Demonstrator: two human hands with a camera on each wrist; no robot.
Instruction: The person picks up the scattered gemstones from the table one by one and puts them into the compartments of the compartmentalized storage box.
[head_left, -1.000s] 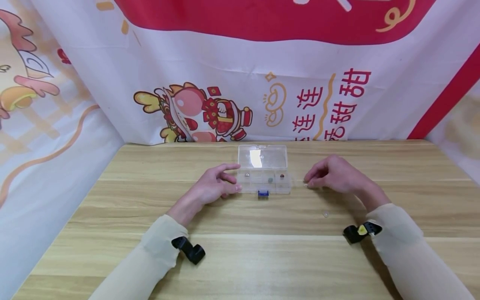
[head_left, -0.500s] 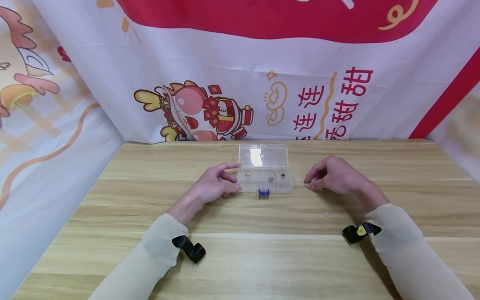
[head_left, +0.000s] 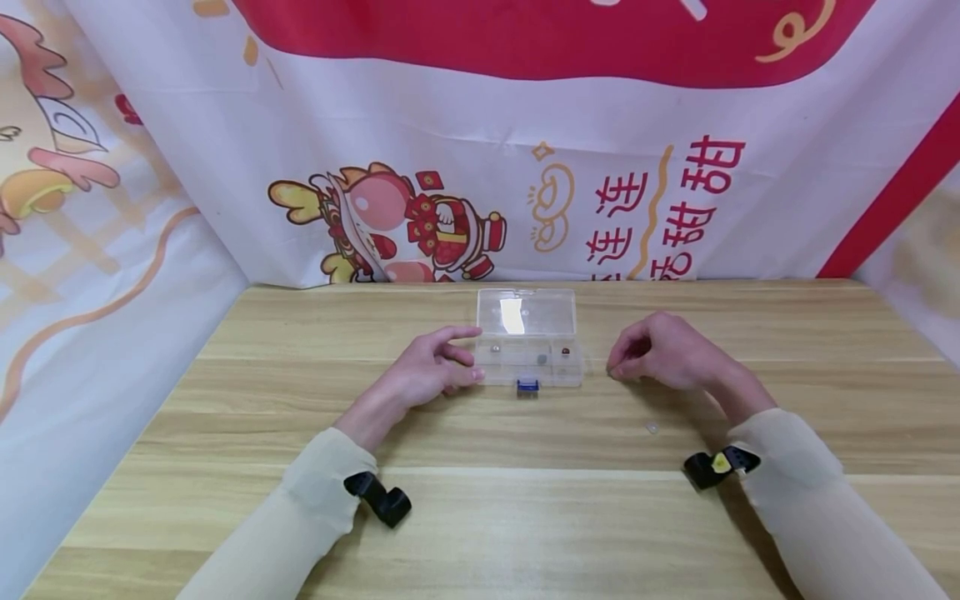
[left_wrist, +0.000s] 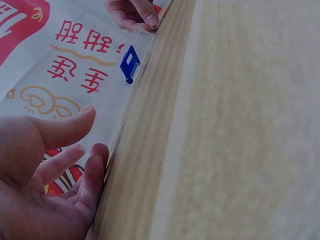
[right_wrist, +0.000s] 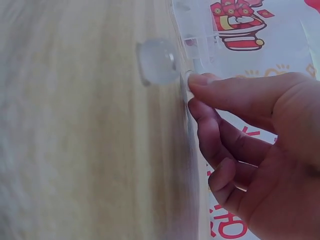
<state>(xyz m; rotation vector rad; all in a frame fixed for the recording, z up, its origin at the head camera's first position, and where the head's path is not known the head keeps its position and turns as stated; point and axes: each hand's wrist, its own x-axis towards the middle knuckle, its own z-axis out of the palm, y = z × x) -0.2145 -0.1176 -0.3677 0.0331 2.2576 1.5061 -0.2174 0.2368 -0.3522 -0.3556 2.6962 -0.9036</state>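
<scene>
A clear plastic compartment box (head_left: 513, 375) with a blue latch (head_left: 527, 386) stands on the table, its lid (head_left: 551, 312) raised at the back. Small beads lie in its compartments, among them a greenish bead (head_left: 542, 359) and a red-brown bead (head_left: 566, 352). My left hand (head_left: 429, 367) touches the box's left end with its extended index finger and thumb. Right of the box, my right hand (head_left: 670, 354) pinches a small bead (right_wrist: 188, 76) between thumb and index finger, low at the table; the fingertips hide most of it. Nearer me lies a clear rounded bead (right_wrist: 159, 61).
The wood-grain table (head_left: 480, 517) spreads out toward me. Printed cloth (head_left: 420, 108) hangs behind and at both sides of the table. Black camera mounts (head_left: 386, 504) are strapped to both sleeves.
The small bead at my right fingertips has turned and shows less than before. My right hand has shifted only slightly. The left hand and the box stay in place.
</scene>
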